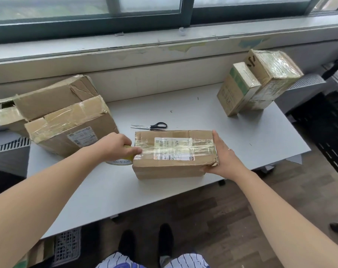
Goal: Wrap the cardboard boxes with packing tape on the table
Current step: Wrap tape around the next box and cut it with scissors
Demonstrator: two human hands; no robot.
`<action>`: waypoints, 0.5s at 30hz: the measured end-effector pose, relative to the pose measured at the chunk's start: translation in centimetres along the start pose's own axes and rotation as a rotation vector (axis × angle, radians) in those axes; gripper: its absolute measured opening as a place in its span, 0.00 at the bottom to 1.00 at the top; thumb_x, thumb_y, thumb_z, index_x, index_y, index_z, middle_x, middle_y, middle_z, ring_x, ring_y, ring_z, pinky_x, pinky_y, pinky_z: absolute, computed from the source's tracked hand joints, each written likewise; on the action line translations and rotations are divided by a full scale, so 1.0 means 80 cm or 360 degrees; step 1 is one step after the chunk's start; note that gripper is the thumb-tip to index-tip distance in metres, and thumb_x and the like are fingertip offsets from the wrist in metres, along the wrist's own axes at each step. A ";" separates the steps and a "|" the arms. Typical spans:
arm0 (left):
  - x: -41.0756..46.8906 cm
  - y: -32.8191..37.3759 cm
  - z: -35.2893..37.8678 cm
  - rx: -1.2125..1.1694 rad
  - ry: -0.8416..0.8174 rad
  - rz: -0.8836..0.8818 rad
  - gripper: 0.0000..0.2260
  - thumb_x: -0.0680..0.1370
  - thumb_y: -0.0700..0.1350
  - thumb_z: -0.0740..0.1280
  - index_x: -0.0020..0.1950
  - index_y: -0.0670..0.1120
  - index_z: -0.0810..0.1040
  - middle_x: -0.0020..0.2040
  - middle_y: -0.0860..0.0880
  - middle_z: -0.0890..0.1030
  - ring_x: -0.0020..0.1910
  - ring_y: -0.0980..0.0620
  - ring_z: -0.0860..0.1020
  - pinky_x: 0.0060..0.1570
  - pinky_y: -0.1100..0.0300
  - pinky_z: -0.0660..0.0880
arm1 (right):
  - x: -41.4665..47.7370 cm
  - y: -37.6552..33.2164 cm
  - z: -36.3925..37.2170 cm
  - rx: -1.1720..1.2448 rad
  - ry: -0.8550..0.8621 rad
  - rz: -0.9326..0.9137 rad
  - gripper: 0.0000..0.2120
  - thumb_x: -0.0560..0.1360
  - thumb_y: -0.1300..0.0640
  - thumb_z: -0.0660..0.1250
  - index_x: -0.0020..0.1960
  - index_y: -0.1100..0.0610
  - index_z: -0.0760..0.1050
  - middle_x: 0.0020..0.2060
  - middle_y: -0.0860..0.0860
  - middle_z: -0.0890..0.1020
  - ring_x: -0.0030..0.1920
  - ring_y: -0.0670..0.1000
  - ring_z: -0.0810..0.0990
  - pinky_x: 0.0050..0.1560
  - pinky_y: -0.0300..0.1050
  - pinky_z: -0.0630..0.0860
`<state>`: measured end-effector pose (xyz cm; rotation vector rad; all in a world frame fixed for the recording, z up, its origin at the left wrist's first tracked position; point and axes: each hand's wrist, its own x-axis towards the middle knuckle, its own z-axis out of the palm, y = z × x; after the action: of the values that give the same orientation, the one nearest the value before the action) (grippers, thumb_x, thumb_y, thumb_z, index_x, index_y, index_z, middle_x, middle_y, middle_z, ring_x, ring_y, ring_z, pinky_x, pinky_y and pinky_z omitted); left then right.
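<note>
Black-handled scissors [150, 126] lie flat, blades pointing left. A dark-framed window [145, 8] runs above a scuffed sill [164, 38]. The floor [212, 219] is wood-patterned.

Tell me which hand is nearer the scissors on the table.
Left. The left hand, gripping the tape roll at the box's left end, is just left of the scissors, nearer the person. The right hand presses the box's right end, farther to their right.
</note>
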<state>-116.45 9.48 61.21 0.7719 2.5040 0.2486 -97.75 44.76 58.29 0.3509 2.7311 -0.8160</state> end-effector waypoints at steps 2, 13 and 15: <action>0.002 0.000 0.002 -0.0009 -0.0027 0.0014 0.30 0.77 0.69 0.63 0.31 0.44 0.68 0.29 0.45 0.73 0.35 0.46 0.73 0.36 0.52 0.67 | -0.018 -0.016 0.000 -0.0309 0.0166 0.0032 0.65 0.65 0.32 0.76 0.81 0.46 0.31 0.83 0.47 0.46 0.82 0.52 0.47 0.78 0.70 0.48; 0.002 -0.009 0.012 -0.0099 0.0046 0.0133 0.29 0.79 0.66 0.65 0.30 0.45 0.68 0.28 0.45 0.71 0.31 0.48 0.70 0.32 0.52 0.63 | -0.028 -0.167 0.070 -0.1002 0.0022 0.0325 0.58 0.73 0.20 0.42 0.81 0.66 0.36 0.81 0.65 0.41 0.81 0.63 0.39 0.80 0.62 0.39; 0.001 -0.010 0.014 -0.0103 0.0048 0.0153 0.29 0.79 0.66 0.65 0.30 0.45 0.69 0.28 0.46 0.72 0.32 0.48 0.71 0.32 0.52 0.63 | -0.024 -0.204 0.091 -0.0919 -0.0012 0.0336 0.58 0.74 0.21 0.44 0.80 0.68 0.35 0.80 0.66 0.39 0.81 0.65 0.37 0.81 0.61 0.40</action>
<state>-116.33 8.91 59.97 0.8693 2.4767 0.3758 -99.61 27.09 61.19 0.4876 2.7050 0.0361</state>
